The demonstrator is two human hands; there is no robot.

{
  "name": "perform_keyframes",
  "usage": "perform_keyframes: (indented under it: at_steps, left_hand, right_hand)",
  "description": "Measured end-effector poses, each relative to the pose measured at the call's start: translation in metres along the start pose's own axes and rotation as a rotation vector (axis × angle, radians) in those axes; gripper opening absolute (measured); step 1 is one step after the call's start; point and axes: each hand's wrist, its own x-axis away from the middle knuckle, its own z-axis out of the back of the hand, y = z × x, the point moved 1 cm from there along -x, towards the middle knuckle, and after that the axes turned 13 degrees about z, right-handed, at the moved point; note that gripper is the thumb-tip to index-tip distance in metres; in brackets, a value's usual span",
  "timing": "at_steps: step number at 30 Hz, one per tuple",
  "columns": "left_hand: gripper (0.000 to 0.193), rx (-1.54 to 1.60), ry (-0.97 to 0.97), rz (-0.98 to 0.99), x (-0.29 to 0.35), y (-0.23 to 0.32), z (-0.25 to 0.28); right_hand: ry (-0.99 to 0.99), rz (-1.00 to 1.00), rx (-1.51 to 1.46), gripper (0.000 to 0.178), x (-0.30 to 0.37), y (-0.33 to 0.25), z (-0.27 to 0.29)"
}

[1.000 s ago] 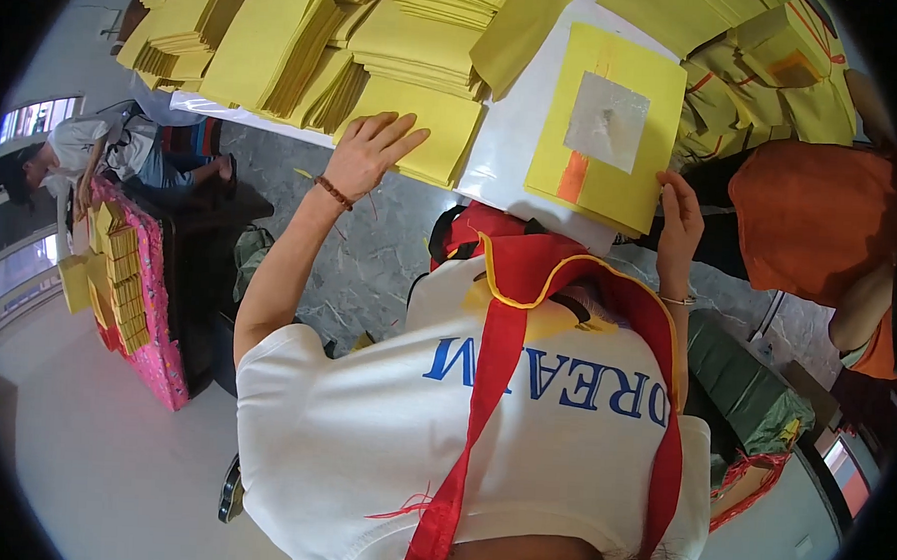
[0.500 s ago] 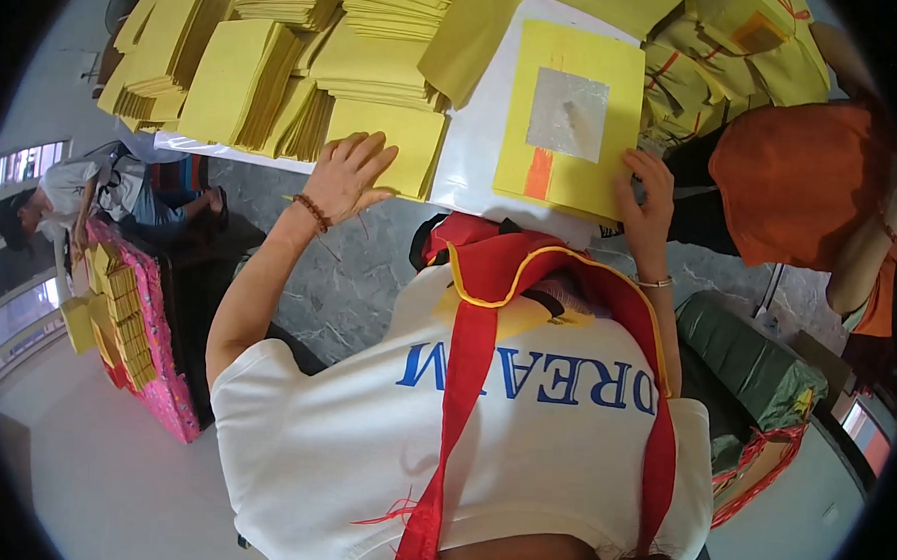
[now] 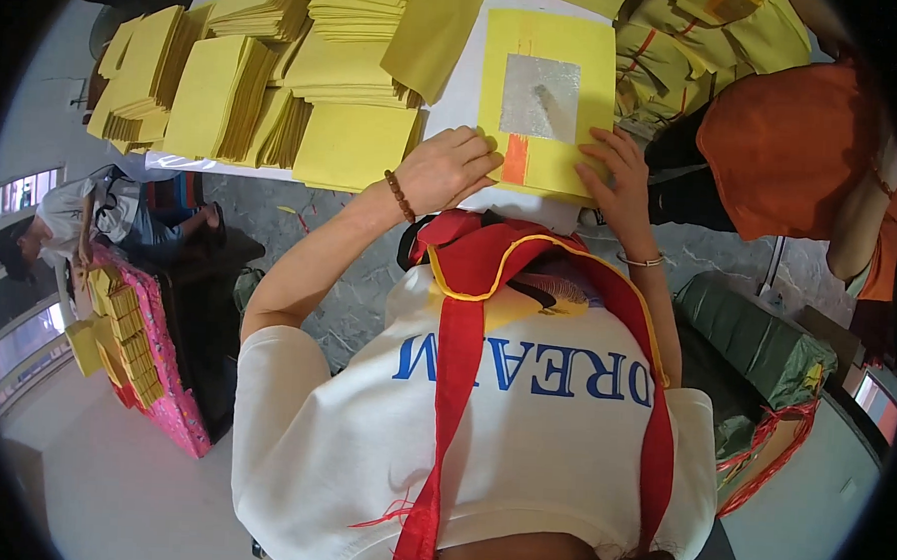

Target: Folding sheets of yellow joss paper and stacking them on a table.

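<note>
A yellow paper sheet (image 3: pixel 549 44) with a silver square (image 3: pixel 540 97) and an orange strip (image 3: pixel 515 161) lies before me, apparently on top of a stack. My left hand (image 3: pixel 445 168) is at its lower left edge, fingers curled and close together, the fingertips at the paper. At the lower right edge rests my right hand (image 3: pixel 621 179), its fingers apart and touching the paper. Just left of my left hand is a low stack of plain yellow paper (image 3: pixel 349 141), with nothing holding it.
Several yellow paper stacks (image 3: pixel 211 95) cover the left of the white table (image 3: pixel 457 95). Tied yellow bundles (image 3: pixel 678 65) lie at the right, beside a person in orange (image 3: pixel 774 154). Another person sits far left near a pink-covered table (image 3: pixel 178 398). Green wrapped packs (image 3: pixel 746 343) stand at right.
My left hand has left the plain yellow stack and moved right to the edge of the sheet with the silver square. My right hand stays at that sheet's right edge.
</note>
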Motion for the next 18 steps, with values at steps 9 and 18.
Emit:
perform_keyframes:
  at_steps: [9, 18]
  left_hand:
    - [0.013, 0.159, -0.15, 0.111, -0.013, -0.011, 0.006]
    - [0.018, 0.258, -0.15, 0.082, -0.017, -0.016, 0.004]
  right_hand:
    - [0.048, -0.152, -0.305, 0.021, 0.004, 0.002, -0.001]
    - [0.031, -0.193, -0.318, 0.02, 0.003, 0.0, 0.0]
